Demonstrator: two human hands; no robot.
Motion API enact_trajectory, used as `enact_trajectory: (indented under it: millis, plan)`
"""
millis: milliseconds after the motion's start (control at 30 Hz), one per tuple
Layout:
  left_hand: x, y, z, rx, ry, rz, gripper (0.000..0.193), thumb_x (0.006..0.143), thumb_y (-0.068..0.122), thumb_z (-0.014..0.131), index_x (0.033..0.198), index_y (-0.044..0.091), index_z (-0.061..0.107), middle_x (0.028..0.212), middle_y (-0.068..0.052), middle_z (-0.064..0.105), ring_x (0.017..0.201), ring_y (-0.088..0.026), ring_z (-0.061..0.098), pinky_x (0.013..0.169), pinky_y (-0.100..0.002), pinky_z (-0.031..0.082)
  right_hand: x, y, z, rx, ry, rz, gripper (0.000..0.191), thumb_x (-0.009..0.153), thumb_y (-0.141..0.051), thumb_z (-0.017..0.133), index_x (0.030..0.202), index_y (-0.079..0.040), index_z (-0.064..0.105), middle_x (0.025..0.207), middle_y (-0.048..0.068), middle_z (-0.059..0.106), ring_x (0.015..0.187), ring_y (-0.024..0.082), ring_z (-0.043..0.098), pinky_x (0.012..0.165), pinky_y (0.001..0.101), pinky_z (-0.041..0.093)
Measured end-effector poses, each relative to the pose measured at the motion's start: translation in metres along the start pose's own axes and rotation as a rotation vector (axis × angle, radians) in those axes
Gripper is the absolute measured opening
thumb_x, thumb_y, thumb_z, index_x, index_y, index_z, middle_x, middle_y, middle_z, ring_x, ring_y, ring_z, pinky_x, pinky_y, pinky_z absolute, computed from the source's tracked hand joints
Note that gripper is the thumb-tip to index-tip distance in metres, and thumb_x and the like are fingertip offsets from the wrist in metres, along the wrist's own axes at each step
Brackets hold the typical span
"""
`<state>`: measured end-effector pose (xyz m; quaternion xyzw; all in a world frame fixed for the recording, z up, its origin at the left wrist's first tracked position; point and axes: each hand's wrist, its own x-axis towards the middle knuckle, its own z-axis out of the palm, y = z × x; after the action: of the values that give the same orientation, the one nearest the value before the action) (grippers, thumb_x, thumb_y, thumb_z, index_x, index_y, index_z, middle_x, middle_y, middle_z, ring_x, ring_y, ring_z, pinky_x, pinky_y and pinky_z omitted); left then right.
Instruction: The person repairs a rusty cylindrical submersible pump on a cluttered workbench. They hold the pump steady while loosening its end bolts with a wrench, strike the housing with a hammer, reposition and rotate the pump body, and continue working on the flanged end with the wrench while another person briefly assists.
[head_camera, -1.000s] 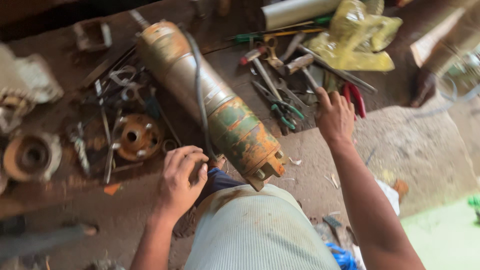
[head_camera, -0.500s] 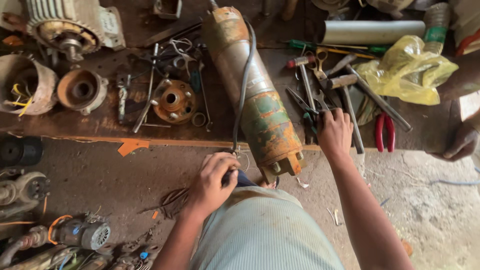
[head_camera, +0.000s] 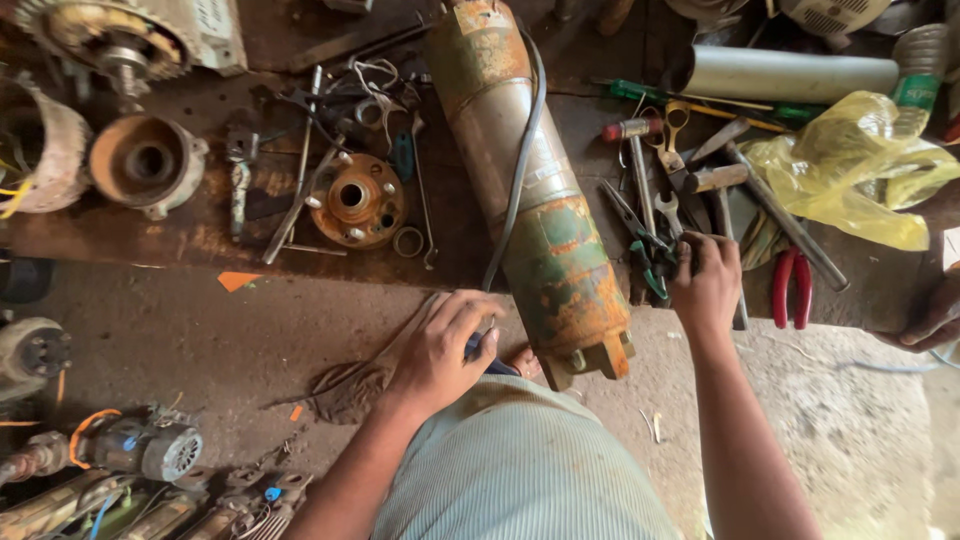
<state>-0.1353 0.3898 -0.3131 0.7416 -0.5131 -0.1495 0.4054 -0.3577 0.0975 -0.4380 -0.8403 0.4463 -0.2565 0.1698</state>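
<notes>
A long rusty cylindrical pump motor (head_camera: 530, 190), steel at the top and green and orange at its near end, lies across a low dark board (head_camera: 200, 235), its end overhanging the edge. A grey cable (head_camera: 520, 160) runs along it. My left hand (head_camera: 440, 350) rests by my knee just left of the motor's end, fingers curled around the cable's lower end and a blue-handled object. My right hand (head_camera: 705, 285) is closed on tools in a pile of spanners and pliers (head_camera: 655, 225) to the motor's right; which tool it grips is hidden.
A rusty flange (head_camera: 355, 200), a ring, wrenches and a bell housing (head_camera: 145, 165) lie left of the motor. Red-handled pliers (head_camera: 790, 290), a yellow plastic bag (head_camera: 855, 170) and a grey pipe (head_camera: 790, 72) are right. Old motors (head_camera: 130, 445) sit on the floor at left. Another person's hand (head_camera: 935, 320) is at the right edge.
My right hand has come down from above the tool pile and closed on tools in it. My left hand stays by the motor's near end. The view has shifted left.
</notes>
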Motion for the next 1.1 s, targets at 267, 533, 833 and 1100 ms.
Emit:
enact_trajectory:
  millis: [267,533,833,1100]
  plan:
    - [0.046,-0.037,0.026,-0.071,0.021,-0.109,0.038,0.090,0.025,0.078,0.116,0.005,0.058,0.107,-0.014,0.064,0.100,-0.036,0.062,0.087,-0.046,0.052,0.022,0.002,-0.010,-0.201,-0.231,0.252,0.022,0.092,-0.029,0.082,0.106,-0.013,0.077,0.101,0.012,0.058,0.091,0.030,0.065,0.081,0.0433,0.052]
    - [0.057,-0.067,0.030,-0.181,-0.122,-0.096,0.027,0.093,0.027,0.077,0.099,0.004,0.064,0.099,-0.012,0.065,0.094,-0.035,0.067,0.077,-0.045,0.056,0.032,0.005,-0.015,-0.302,-0.342,0.354,0.027,0.082,-0.027,0.089,0.097,-0.011,0.074,0.098,0.009,0.056,0.087,0.026,0.062,0.076,0.0407,0.050]
    - [0.060,-0.096,-0.004,-0.048,-0.060,-0.111,0.019,0.093,0.021,0.074,0.093,0.005,0.064,0.099,-0.007,0.067,0.083,-0.027,0.070,0.070,-0.039,0.060,0.025,0.017,-0.017,-0.314,-0.333,0.383,0.030,0.081,-0.026,0.091,0.097,-0.009,0.073,0.098,0.009,0.056,0.088,0.026,0.062,0.076,0.0396,0.049]
    - [0.086,-0.080,-0.005,-0.115,-0.195,-0.048,0.020,0.085,0.020,0.079,0.089,0.006,0.065,0.094,-0.008,0.066,0.086,-0.029,0.068,0.073,-0.042,0.056,0.028,0.020,-0.011,-0.247,-0.281,0.428,0.029,0.080,-0.026,0.089,0.097,-0.009,0.072,0.101,0.010,0.056,0.087,0.028,0.065,0.079,0.0418,0.052]
